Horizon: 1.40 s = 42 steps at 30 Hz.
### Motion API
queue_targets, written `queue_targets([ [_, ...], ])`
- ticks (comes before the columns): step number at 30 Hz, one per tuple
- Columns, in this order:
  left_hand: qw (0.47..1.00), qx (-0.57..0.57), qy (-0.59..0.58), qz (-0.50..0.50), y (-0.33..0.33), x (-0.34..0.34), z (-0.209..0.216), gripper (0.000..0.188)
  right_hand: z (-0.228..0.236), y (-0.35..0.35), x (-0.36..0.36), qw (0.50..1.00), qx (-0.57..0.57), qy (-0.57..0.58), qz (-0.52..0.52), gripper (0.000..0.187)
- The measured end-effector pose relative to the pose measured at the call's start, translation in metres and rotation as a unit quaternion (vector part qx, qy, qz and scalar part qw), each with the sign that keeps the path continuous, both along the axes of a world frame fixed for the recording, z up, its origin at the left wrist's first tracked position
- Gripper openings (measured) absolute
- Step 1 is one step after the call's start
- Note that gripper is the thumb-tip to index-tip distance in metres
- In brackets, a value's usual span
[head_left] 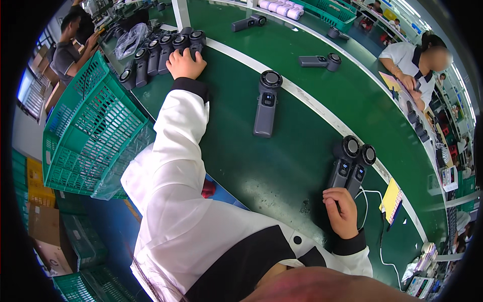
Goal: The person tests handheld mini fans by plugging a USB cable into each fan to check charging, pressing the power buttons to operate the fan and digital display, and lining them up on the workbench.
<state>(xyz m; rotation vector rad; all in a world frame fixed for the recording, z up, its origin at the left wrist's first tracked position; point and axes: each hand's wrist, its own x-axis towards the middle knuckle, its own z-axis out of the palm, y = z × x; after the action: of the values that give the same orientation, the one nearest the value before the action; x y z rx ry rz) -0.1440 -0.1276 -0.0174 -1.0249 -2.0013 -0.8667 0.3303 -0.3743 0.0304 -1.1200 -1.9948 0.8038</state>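
Perhaps, on the green bench (226, 105), the far-left row of fans (153, 56) or the near-right pair of fans (341, 168) could shift if the splayed left hand (186, 64) atop the row drags, or the loosely curled right hand (342, 211), hold unclear, snags the white cable (371, 191).

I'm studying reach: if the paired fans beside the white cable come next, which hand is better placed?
Probably the right hand: it is beside the paired fans, near their handle ends; the left hand is away at the fan row.

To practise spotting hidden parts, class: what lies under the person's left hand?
Grey handheld fans lie side by side, round heads showing beyond the left hand. The parts directly beneath it are covered and cannot be seen.
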Motion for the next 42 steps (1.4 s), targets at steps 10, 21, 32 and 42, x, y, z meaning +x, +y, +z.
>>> queue_targets([
  [10, 0.922, 0.259, -0.08, 0.276, -0.077, -0.113, 0.029, 0.025, 0.004, 0.002, -0.003, 0.999, -0.031, 0.019, -0.018, 0.011],
  [21, 0.98, 0.129, -0.141, 0.058, -0.049, -0.217, -0.029, 0.037, 0.008, 0.006, -0.01, 0.994, -0.092, 0.058, -0.034, 0.012],
  [32, 0.973, 0.145, 0.181, 0.01, -0.071, -0.112, 0.015, 0.023, 0.012, 0.011, 0.004, 0.996, -0.019, 0.085, 0.023, 0.008],
  [42, 0.899, -0.131, -0.131, -0.396, -0.12, 0.194, 0.027, 0.034, 0.004, -0.002, 0.001, 0.995, 0.104, -0.002, 0.01, 0.009],
])
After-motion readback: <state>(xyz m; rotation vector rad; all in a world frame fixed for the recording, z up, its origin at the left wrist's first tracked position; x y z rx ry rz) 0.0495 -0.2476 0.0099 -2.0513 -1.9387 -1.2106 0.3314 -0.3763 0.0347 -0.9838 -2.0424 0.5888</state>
